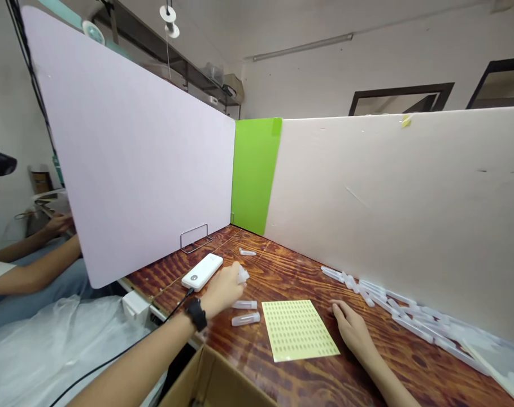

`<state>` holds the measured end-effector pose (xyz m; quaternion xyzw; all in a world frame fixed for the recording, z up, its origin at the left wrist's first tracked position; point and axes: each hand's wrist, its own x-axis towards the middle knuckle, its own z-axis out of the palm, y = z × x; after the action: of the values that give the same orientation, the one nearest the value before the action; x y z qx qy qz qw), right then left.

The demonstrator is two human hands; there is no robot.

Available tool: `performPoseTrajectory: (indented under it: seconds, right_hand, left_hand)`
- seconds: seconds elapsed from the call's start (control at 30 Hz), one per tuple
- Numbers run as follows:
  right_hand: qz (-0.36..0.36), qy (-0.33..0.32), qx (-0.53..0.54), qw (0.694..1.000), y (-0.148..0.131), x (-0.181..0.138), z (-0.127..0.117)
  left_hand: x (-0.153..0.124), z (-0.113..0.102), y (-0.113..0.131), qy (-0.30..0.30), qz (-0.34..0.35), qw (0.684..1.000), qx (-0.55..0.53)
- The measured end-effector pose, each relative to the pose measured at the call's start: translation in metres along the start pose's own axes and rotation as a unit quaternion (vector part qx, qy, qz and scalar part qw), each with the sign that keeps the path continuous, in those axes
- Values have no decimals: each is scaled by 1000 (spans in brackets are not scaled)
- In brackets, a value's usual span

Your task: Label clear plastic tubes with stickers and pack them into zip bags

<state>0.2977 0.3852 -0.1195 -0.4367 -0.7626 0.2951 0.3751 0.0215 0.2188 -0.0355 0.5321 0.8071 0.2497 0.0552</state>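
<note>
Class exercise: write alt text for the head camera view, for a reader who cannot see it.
A person's left hand holds a small translucent plastic piece over a wooden table, near two clear plastic tubes, while the right hand rests beside a yellow printed sheet. More tubes lie along the white panel.

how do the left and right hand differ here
The left hand is closed around a small translucent plastic piece, while the right hand lies open and looks empty on the wooden table. The left wrist wears a black watch; the right wrist shows none. The left hand is nearest the clear plastic tubes, the right beside the yellow dotted sheet. Both hands are bare.
</note>
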Motion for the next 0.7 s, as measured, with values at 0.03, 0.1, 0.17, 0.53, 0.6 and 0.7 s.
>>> performPoseTrajectory:
  seconds: [0.03,0.1,0.17,0.53,0.6,0.7]
  right_hand:
    - [1,-2,-1,1000,2,1,1]
    - [1,-4,-4,1000,5,5,2]
    - [-4,-4,-4,1000,7,7,2]
    - [-39,22,-24,999,13,14,7]
    - [-37,20,-27,999,16,15,7]
    - [-38,14,-28,999,18,16,7]
  left_hand:
    - [9,0,-2,-4,7,1000,20]
    - [25,5,-6,-17,21,998,56]
    - [38,16,-10,-37,42,995,85]
    - [74,61,-35,-133,143,970,145]
    - [77,64,-36,-153,148,966,150]
    - [76,69,-34,-161,156,963,152]
